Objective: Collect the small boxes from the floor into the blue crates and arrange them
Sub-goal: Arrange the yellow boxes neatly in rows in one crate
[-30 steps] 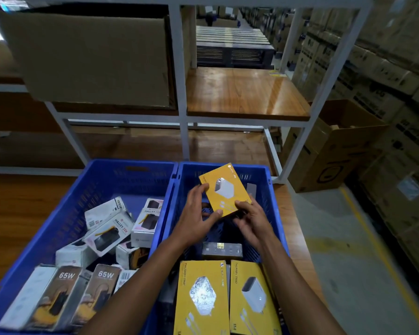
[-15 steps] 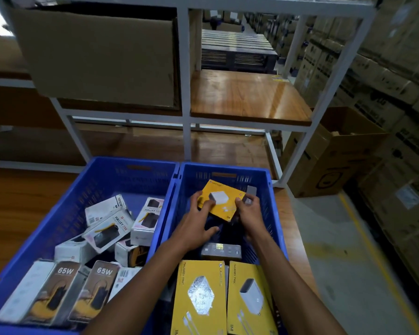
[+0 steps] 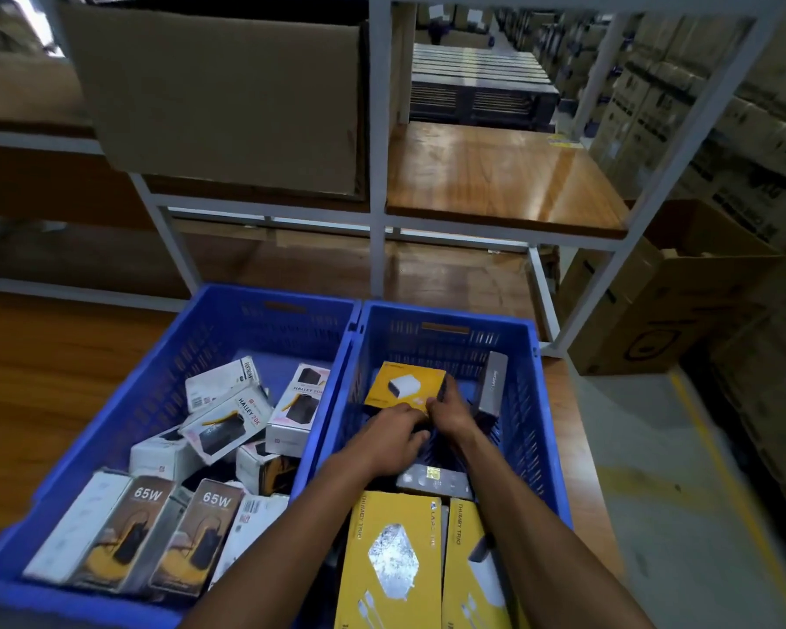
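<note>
Head camera looks down on two blue crates side by side on the wooden surface (image 3: 42, 379), and both your hands are deep in the right crate (image 3: 525, 401). Your left hand (image 3: 393, 435) has its fingers curled on the near edge of a small yellow charger box (image 3: 405, 385), and your right hand (image 3: 450, 413) grips that same box at its near right corner. The box lies almost flat, low in the far half of the crate, picture side up. Just to its right, a grey box (image 3: 493, 385) stands on end, leaning against the crate's right wall. Nearer you, a dark flat box (image 3: 432, 478) lies between your forearms, and two large yellow Thumby Trio boxes (image 3: 393, 560) sit side by side at the near end. Over in the left crate (image 3: 164, 356), it's a jumble: two 65W boxes (image 3: 119, 533) standing at the near end, a Halley 20K box (image 3: 228, 424) tilted on top of white ones. Behind the crates, a white metal rack (image 3: 377, 174) carries a big cardboard carton (image 3: 228, 97).
</note>
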Available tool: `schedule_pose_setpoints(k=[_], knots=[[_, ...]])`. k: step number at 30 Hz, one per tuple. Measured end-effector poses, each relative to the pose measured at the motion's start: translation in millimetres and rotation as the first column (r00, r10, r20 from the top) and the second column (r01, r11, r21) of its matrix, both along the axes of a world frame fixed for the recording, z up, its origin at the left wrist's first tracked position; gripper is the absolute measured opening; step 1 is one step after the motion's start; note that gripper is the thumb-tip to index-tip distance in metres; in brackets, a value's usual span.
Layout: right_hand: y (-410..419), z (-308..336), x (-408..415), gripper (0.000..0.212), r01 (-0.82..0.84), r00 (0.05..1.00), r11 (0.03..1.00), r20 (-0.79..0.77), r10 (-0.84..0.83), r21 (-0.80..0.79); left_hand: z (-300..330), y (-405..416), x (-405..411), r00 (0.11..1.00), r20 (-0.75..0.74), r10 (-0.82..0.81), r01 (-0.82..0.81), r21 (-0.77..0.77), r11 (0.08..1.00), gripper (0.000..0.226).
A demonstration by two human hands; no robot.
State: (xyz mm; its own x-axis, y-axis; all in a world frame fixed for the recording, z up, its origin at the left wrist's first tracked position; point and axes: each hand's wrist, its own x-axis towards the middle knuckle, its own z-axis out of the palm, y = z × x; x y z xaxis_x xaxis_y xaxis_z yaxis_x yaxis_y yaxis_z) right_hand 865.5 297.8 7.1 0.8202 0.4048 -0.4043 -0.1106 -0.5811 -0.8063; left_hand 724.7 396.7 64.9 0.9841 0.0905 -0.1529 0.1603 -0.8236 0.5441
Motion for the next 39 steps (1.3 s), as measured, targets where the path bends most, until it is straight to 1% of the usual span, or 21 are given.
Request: schedule_pose_setpoints(k=[3, 6, 8, 9, 11, 13, 14, 16, 18, 20, 22, 24, 26, 27, 29, 30, 31, 33, 35, 37, 39], knots=[[-5.3, 6.5, -2.4, 0.056, -0.012, 0.999, 0.985, 0.050, 0.021, -0.171, 0.9, -0.7, 1.2, 1.000, -0.014, -0.006, 0.006, 0.004, 1.000, 0.032], [-7.2, 21.4, -4.4, 0.032, -0.081, 0.990, 0.930, 0.080, 0.117, -0.358, 5.6, -2.2, 1.2, 1.000, 0.007, 0.000, -0.001, 0.009, 1.000, 0.032], [-8.1, 28.4, -8.1, 0.035, -0.171, 0.979, 0.881, 0.027, 0.204, -0.441, 5.9, -2.2, 1.2, 1.000, -0.001, -0.003, 0.003, 0.016, 1.000, 0.036], [-6.9, 28.7, -8.2, 0.032, -0.214, 0.968, 0.864, 0.020, 0.251, -0.456, 5.8, -1.8, 0.9, 1.000, -0.007, -0.005, 0.005, 0.013, 1.000, 0.038], [-8.4, 31.0, -6.8, 0.009, -0.225, 0.966, 0.887, 0.023, 0.256, -0.402, 5.4, -1.8, 0.0, 1.000, -0.013, -0.007, 0.007, 0.001, 1.000, 0.038], [-9.3, 24.8, -3.9, 0.050, -0.190, 0.977, 0.929, 0.030, 0.211, -0.318, 6.2, -2.1, -0.7, 1.000, -0.015, 0.004, -0.004, -0.013, 1.000, 0.036], [-10.0, 26.1, -5.6, 0.057, -0.191, 0.980, 0.948, 0.012, 0.201, -0.254, 6.7, -2.2, -0.8, 1.000, -0.020, 0.009, -0.009, -0.015, 1.000, 0.038], [-12.7, 19.3, -5.1, 0.057, -0.213, 0.977, 0.968, -0.039, 0.210, -0.135, 7.4, -1.9, -0.6, 1.000, -0.026, 0.016, -0.017, -0.013, 1.000, 0.042], [-16.8, 22.7, -8.9, 0.059, -0.241, 0.970, 0.967, -0.059, 0.236, -0.083, 7.9, -1.8, -1.0, 1.000, -0.019, 0.016, -0.016, -0.015, 1.000, 0.043], [-20.2, 28.2, -12.7, 0.067, -0.280, 0.959, 0.957, -0.077, 0.274, -0.075, 8.9, -1.8, -1.0, 1.000, -0.010, 0.011, -0.011, -0.018, 1.000, 0.044], [-21.6, 34.1, -14.6, 0.066, -0.301, 0.953, 0.949, -0.067, 0.295, -0.094, 9.6, -2.2, -0.9, 1.000, -0.001, 0.013, -0.013, -0.021, 1.000, 0.044], [-22.4, 41.1, -13.8, 0.062, -0.250, 0.964, 0.951, 0.047, 0.262, -0.184, 10.4, -2.7, -0.8, 1.000, 0.011, 0.021, -0.020, -0.031, 0.999, 0.043], [-25.4, 51.5, -16.5, 0.049, -0.122, 0.954, 0.972, 0.247, 0.171, -0.201, 12.0, -4.0, -0.7, 0.999, 0.023, 0.025, -0.024, -0.045, 0.999, 0.043], [-28.9, 58.0, -18.6, 0.042, -0.058, 0.921, 0.979, 0.368, 0.128, -0.194, 13.3, -4.7, -0.6, 0.999, 0.025, 0.025, -0.024, -0.048, 0.999, 0.043], [-38.0, 69.3, -22.5, 0.035, 0.089, 0.790, 0.961, 0.607, 0.092, -0.261, 15.8, -5.5, -0.5, 0.999, 0.034, 0.024, -0.022, -0.056, 0.998, 0.044], [-42.5, 74.3, -24.5, 0.037, 0.164, 0.728, 0.937, 0.679, 0.096, -0.309, 16.6, -5.4, -0.1, 0.999, 0.041, 0.022, -0.019, -0.062, 0.998, 0.045], [-45.7, 77.0, -25.4, 0.043, 0.226, 0.699, 0.912, 0.709, 0.092, -0.341, 18.7, -5.7, -0.2, 0.999, 0.042, 0.021, -0.018, -0.066, 0.998, 0.045], [-49.4, 80.7, -25.8, 0.058, 0.267, 0.781, 0.884, 0.623, 0.035, -0.384, 20.4, -5.8, -0.4, 0.999, 0.041, 0.012, -0.009, -0.069, 0.998, 0.046], [-52.1, 78.8, -24.1, 0.067, 0.230, 0.872, 0.895, 0.490, -0.015, -0.381, 21.2, -6.2, -1.1, 0.999, 0.033, 0.008, -0.005, -0.071, 0.997, 0.046], [-56.5, 75.4, -22.0, 0.072, 0.206, 0.902, 0.914, 0.429, -0.039, -0.349, 20.7, -6.0, -1.9, 0.999, 0.032, 0.009, -0.006, -0.081, 0.997, 0.045], [-60.4, 76.3, -22.5, 0.076, 0.232, 0.887, 0.928, 0.456, -0.078, -0.291, 20.0, -5.7, -2.4, 0.999, 0.039, 0.015, -0.011, -0.086, 0.996, 0.042]])
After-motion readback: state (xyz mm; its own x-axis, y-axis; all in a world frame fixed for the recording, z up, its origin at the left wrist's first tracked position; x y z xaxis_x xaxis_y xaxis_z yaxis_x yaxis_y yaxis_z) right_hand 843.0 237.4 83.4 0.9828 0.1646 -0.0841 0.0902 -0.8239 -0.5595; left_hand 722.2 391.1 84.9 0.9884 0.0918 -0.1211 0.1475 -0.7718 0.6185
